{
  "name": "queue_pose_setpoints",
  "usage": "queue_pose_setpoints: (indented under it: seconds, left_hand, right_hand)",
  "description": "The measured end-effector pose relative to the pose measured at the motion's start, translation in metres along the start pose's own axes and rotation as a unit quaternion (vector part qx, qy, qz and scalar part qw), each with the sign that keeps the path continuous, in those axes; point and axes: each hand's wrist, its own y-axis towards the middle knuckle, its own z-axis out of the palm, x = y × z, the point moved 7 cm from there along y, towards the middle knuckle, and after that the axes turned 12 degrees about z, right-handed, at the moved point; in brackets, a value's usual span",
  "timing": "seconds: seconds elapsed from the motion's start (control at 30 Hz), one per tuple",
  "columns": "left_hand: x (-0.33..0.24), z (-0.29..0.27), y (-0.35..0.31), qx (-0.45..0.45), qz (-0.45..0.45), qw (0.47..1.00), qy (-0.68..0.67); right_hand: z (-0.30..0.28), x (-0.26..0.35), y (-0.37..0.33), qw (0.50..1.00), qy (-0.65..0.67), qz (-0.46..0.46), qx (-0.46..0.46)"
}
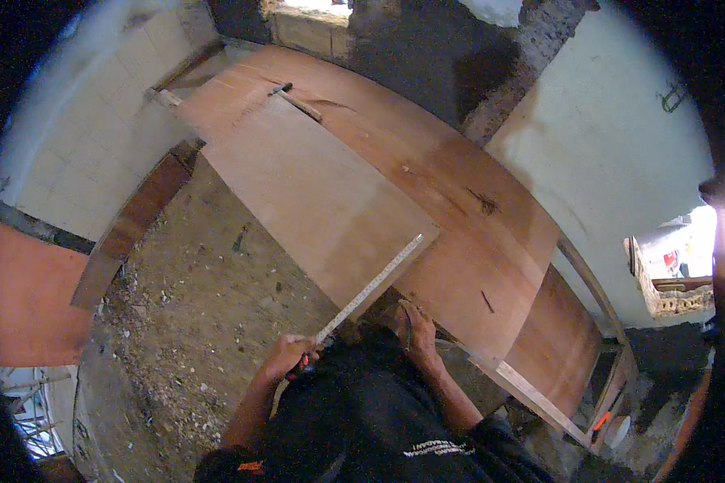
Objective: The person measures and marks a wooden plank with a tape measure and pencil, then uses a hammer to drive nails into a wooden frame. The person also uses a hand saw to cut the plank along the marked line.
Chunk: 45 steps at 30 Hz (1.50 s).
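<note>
My left hand [292, 354] is closed around a tape measure, whose case is mostly hidden in my fingers. The pale blade [370, 286] runs out along the near short edge of a light plywood panel [322, 193], its tip close to the panel's far corner. At the edge of the larger reddish plywood sheet [475, 290], my right hand [415, 326] has its fingers curled in; a thin dark line shows by them, but I cannot make out what they hold. A hammer [298, 105] lies at the light panel's far end.
A dark cluster of what look like nails [483, 201] and a thin dark piece [488, 302] lie on the reddish sheet. A wooden frame [540, 398] edges it at the right, with an orange object [602, 421] there. Debris covers the dirt floor [193, 322]. Walls stand behind.
</note>
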Motion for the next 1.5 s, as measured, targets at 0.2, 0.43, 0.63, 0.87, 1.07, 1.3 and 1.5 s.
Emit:
queue_pose_setpoints:
  seconds: [0.2, 0.43, 0.63, 0.87, 1.07, 1.3, 1.5]
  left_hand:
    - [-0.039, 0.030, 0.034, -0.032, -0.016, 0.999, 0.005]
    - [-0.036, 0.045, 0.039, -0.028, -0.051, 0.996, 0.061]
    - [-0.020, 0.062, 0.048, -0.030, -0.051, 0.998, -0.021]
    - [0.006, 0.057, 0.054, -0.059, -0.041, 0.997, 0.020]
    - [0.001, 0.050, 0.061, -0.060, -0.018, 0.996, 0.059]
    - [-0.015, 0.055, 0.052, -0.053, -0.015, 0.998, 0.018]
    - [-0.018, 0.059, 0.051, -0.041, -0.050, 0.998, 0.007]
  right_hand:
    - [-0.037, -0.004, 0.014, 0.974, -0.090, -0.179, -0.105]
    - [-0.067, -0.066, 0.026, 0.997, -0.022, -0.046, -0.057]
    - [-0.083, -0.078, 0.039, 0.995, 0.082, -0.015, -0.059]
    - [-0.100, -0.047, 0.076, 0.996, 0.088, 0.021, -0.006]
    - [-0.093, -0.016, 0.148, 0.992, 0.041, -0.011, 0.117]
    - [-0.047, 0.062, 0.193, 0.933, -0.197, -0.166, 0.253]
    - [-0.024, 0.078, 0.198, 0.937, -0.087, -0.101, 0.323]
